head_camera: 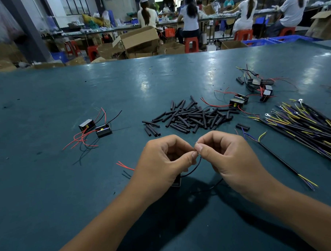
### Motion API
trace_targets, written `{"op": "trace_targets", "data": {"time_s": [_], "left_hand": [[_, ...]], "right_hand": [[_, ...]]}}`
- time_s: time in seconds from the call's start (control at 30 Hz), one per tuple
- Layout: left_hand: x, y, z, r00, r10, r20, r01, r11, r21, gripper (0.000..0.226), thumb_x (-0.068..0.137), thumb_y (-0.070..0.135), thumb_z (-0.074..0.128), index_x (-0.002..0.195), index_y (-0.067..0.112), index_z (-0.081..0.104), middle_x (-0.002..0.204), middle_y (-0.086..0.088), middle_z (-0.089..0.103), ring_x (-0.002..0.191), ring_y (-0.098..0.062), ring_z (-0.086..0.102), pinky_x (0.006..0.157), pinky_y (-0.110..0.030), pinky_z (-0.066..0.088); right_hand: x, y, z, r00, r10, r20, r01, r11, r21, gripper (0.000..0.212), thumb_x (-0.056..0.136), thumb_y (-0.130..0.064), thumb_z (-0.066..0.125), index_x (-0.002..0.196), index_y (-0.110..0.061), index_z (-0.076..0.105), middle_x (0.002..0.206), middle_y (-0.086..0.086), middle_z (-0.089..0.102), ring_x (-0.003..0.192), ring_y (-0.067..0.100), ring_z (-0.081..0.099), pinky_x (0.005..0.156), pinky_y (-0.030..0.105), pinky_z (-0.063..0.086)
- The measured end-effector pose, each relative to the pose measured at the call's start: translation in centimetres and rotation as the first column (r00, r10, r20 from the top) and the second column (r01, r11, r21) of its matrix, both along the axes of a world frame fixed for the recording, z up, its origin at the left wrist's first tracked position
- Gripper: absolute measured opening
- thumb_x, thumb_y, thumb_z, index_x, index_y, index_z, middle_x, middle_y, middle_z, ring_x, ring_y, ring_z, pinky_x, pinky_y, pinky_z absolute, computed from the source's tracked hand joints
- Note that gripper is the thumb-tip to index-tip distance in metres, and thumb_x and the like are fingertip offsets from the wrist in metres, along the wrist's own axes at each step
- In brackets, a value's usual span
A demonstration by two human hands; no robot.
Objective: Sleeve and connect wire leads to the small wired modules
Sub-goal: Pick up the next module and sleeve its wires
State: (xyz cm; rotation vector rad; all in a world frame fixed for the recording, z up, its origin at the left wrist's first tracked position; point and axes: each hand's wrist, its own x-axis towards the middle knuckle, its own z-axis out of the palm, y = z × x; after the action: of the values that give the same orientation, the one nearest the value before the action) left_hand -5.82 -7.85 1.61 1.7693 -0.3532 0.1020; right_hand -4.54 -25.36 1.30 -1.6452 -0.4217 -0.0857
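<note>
- The left hand (163, 161) was curled, its thumb and forefinger pinching the bare tip of a thin black wire (193, 170) just above the table (49, 187).
- The right hand (226, 156) was likewise curled, its thumb and forefinger pinching the wire ends at the same spot, so the fingertips of both hands met.
- The black wire looped down from the pinch to a small module (177, 181), which lay mostly hidden under the left hand.
- Two short red wire ends (124, 166) showed just left of the left hand.
- A long black cable (278, 159) with yellow and purple leads lay just right of the right hand.
- Beyond the hands lay a heap of short black sleeves (191, 117).
- To the far left sat two modules with red and black leads (95, 127).
- To the right lay a bundle of cables (308, 121) with yellow and purple ends.
- Further off on the right rested more wired modules (258, 89).
- Past the table edge stood cardboard boxes (138, 41) and seated workers (189, 20) on red stools.
</note>
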Motion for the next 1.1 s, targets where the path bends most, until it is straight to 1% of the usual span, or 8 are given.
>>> {"op": "trace_targets", "data": {"time_s": [0.13,0.23,0.33,0.5,0.63,0.73,0.8,1.1], "left_hand": [[-0.1,0.6,1.0,0.981,0.088,0.172,-0.113,0.984,0.141,0.005,0.087,0.026,0.069,0.089,0.022,0.071,0.079,0.004,0.072,0.068,-0.013,0.067,0.065,-0.026,0.054],[-0.2,0.8,2.1,0.919,0.04,0.393,-0.199,0.907,0.372,0.011,0.091,0.03,0.067,0.085,0.021,0.071,0.075,0.012,0.063,0.071,-0.009,0.057,0.064,-0.012,0.039],[-0.3,0.8,2.4,0.9,-0.011,0.435,-0.213,0.862,0.461,0.018,0.093,0.03,0.064,0.08,0.018,0.067,0.069,0.014,0.055,0.065,-0.007,0.05,0.06,-0.012,0.033],[-0.3,0.6,2.5,0.998,0.026,0.051,-0.041,0.95,0.309,0.028,0.093,0.017,0.062,0.065,0.016,0.06,0.054,0.013,0.045,0.047,-0.003,0.034,0.048,-0.015,0.027],[-0.4,0.4,2.9,0.931,-0.017,-0.363,0.021,1.0,0.006,0.031,0.09,0.013,0.059,0.059,0.016,0.06,0.056,-0.001,0.045,0.048,-0.011,0.029,0.05,-0.026,0.023],[-0.3,2.0,3.0,0.998,0.013,0.065,-0.029,0.968,0.249,0.013,0.088,0.017,0.065,0.076,0.021,0.067,0.067,0.008,0.059,0.057,-0.009,0.048,0.055,-0.024,0.04],[-0.2,3.0,3.3,0.926,-0.11,0.361,-0.078,0.88,0.469,0.011,0.086,0.02,0.074,0.096,0.024,0.07,0.089,0.011,0.064,0.075,-0.01,0.057,0.066,-0.018,0.043],[0.5,2.6,2.6,0.781,-0.259,0.568,-0.172,0.786,0.595,0.015,0.093,0.021,0.067,0.091,0.008,0.073,0.091,0.0,0.064,0.083,-0.024,0.058,0.075,-0.035,0.049]], "right_hand": [[-0.1,-0.1,0.1,0.988,-0.019,0.153,0.052,0.975,-0.216,0.016,0.092,-0.012,0.067,0.078,-0.02,0.065,0.064,-0.004,0.059,0.059,0.003,0.049,0.055,0.023,0.041],[-0.4,-0.4,0.5,0.974,0.041,0.222,0.023,0.96,-0.28,0.01,0.09,-0.019,0.065,0.082,-0.023,0.065,0.063,-0.014,0.056,0.055,0.002,0.046,0.052,0.014,0.037],[-0.5,-0.5,0.8,0.956,0.066,0.284,0.039,0.937,-0.348,0.007,0.09,-0.017,0.065,0.084,-0.022,0.066,0.065,-0.016,0.055,0.053,0.003,0.045,0.053,0.008,0.033],[-0.6,-0.5,1.1,0.891,0.098,0.443,0.142,0.867,-0.477,0.006,0.089,-0.02,0.064,0.085,-0.016,0.065,0.071,-0.014,0.056,0.063,0.001,0.049,0.059,0.008,0.035],[-0.7,-0.4,1.2,0.853,0.152,0.5,0.179,0.814,-0.553,0.009,0.092,-0.022,0.06,0.087,-0.015,0.063,0.076,-0.016,0.052,0.067,0.003,0.047,0.063,0.012,0.037],[-0.5,-0.8,1.5,0.869,0.161,0.467,0.13,0.838,-0.53,0.007,0.093,-0.022,0.06,0.087,-0.018,0.062,0.075,-0.019,0.052,0.066,0.001,0.049,0.063,0.01,0.036],[-0.5,-0.9,1.6,0.876,0.171,0.451,0.104,0.846,-0.523,0.006,0.092,-0.021,0.061,0.087,-0.018,0.062,0.073,-0.019,0.051,0.065,-0.001,0.048,0.061,0.008,0.035],[-0.5,-1.0,1.6,0.877,0.202,0.436,0.06,0.854,-0.517,0.006,0.091,-0.017,0.061,0.089,-0.012,0.065,0.073,-0.02,0.051,0.064,-0.006,0.048,0.061,0.005,0.034]]}}
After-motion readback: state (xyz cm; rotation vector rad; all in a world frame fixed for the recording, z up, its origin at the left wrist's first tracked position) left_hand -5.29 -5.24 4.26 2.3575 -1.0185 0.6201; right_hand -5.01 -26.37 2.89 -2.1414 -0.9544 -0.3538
